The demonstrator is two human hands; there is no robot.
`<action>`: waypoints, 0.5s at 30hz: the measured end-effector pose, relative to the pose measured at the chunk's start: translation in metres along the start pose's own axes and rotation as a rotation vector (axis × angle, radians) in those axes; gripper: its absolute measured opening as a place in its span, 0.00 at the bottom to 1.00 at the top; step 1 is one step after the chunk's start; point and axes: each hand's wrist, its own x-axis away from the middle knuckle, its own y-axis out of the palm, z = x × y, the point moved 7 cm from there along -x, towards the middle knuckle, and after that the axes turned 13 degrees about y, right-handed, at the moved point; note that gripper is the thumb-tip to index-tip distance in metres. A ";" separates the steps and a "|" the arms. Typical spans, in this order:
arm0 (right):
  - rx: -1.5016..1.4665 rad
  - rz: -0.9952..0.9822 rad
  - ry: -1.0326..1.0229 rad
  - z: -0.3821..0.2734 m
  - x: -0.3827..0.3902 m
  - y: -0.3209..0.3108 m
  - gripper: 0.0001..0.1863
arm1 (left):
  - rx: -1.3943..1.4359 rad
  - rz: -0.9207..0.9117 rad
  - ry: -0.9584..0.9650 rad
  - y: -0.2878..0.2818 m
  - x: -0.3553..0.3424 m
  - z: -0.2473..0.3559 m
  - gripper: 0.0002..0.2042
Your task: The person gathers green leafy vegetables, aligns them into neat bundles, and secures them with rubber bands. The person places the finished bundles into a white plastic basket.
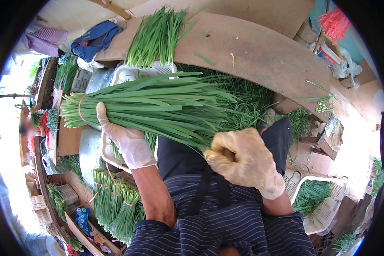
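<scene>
A large bunch of garlic chives (158,104) lies across in front of me, cut stems to the left and leaf tips to the right. A red band (82,109) circles it near the stems. My left hand (126,141), in a whitish glove, grips the bunch from below near the band, thumb up against the near side. Gloved in stained yellow-white, my right hand (243,160) is closed in a pinch at the lower leaf tips. The pinched leaf ends are mostly hidden by the fingers.
Loose chives (155,38) lie on a curved wooden board (247,47) ahead. Below it is a heap of cut leaves (247,102). Tied bunches (117,198) stand at lower left. A white basket (333,211) with leaves stands at right, a blue bag (96,40) at upper left.
</scene>
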 end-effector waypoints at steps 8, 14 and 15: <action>0.001 0.392 -0.249 -0.029 0.002 -0.013 0.08 | 0.045 -0.086 0.007 0.036 0.015 0.002 0.26; 0.091 0.345 -0.069 -0.024 -0.027 0.000 0.11 | 0.074 -0.118 -0.003 0.032 0.020 0.002 0.26; 0.069 0.379 -0.077 -0.021 -0.031 0.002 0.12 | 0.055 -0.105 0.018 0.031 0.018 0.002 0.26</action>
